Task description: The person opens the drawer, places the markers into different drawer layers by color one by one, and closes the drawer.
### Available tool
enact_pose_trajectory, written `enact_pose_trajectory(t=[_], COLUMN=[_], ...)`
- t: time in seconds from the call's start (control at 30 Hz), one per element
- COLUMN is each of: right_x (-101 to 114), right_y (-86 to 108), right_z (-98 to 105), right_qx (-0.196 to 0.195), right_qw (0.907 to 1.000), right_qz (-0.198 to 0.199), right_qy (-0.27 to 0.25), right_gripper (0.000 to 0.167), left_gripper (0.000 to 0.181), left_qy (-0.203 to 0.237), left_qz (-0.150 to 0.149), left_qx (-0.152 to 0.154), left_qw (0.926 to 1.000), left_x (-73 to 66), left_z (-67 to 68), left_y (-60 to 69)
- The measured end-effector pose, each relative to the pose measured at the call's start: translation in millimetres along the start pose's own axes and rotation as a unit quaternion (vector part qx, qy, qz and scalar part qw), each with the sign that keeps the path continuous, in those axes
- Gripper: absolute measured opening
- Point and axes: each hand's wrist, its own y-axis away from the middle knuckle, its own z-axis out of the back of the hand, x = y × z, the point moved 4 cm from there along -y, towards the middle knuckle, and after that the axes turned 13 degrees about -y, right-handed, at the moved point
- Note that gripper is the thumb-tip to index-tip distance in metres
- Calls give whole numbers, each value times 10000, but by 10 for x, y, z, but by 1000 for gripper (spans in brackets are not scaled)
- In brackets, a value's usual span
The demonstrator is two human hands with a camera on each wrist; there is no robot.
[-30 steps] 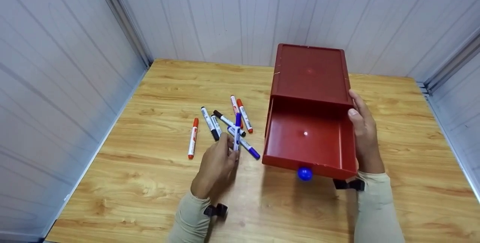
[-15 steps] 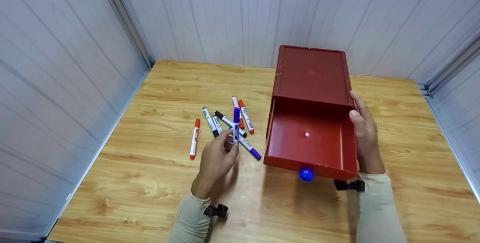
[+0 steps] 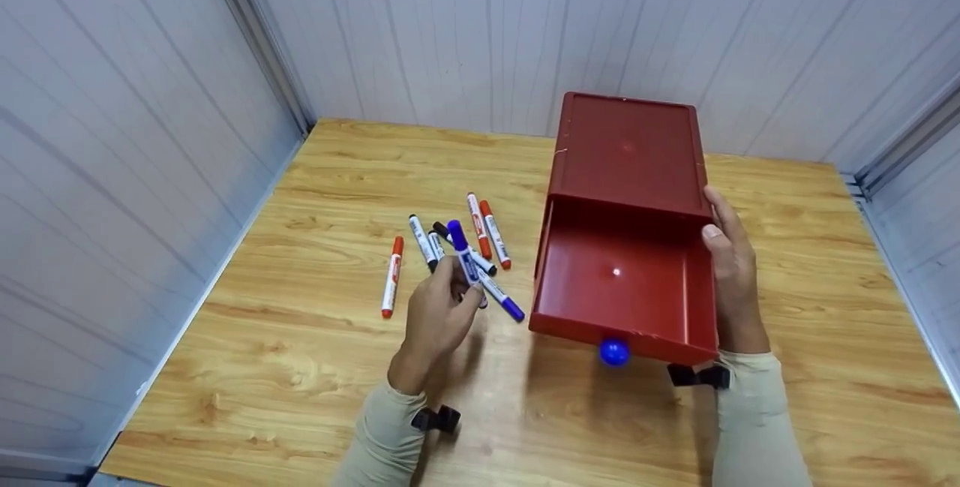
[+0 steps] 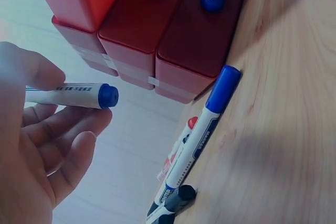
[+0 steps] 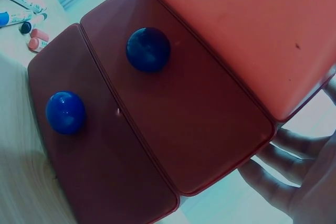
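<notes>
Left grip [image 3: 437, 314] on blue-capped marker [image 3: 468, 265], long axis aslant, cap [image 3: 457, 235] toward far left

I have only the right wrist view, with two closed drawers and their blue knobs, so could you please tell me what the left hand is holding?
Observer: The left hand holds a blue marker between thumb and fingers.
Operator: Thank you. Could you also tell me whether what sits above those two is open?
Observer: Yes, the top drawer is pulled out, and the head view looks down into it.
Operator: That helps. Does anything on the table lie apart from the rest?
Observer: Yes, a red marker lies by itself, left of the others in the head view.
</notes>
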Motion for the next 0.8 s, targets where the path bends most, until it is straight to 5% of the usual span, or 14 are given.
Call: enact_pose_trajectory(t=[0.3, 0.5, 0.8], right_x=[-40, -44, -22], right_y=[-26, -24, 11], right_z=[-16, -7, 1], right_qx=[8, 10, -156], right_qw=[9998, 9999, 9998], right_qz=[121, 115, 146], right_qy=[-170, -95, 8], right_gripper=[50, 50, 49], left_gripper=[11, 14, 23], left_qy=[316, 293, 1667], left_qz=[135, -34, 111], left_qx=[36, -144, 656], left_qw=[9994, 9995, 9838], left_x=[-29, -77, -292], left_z=[15, 63, 129], left_y=[25, -4, -146])
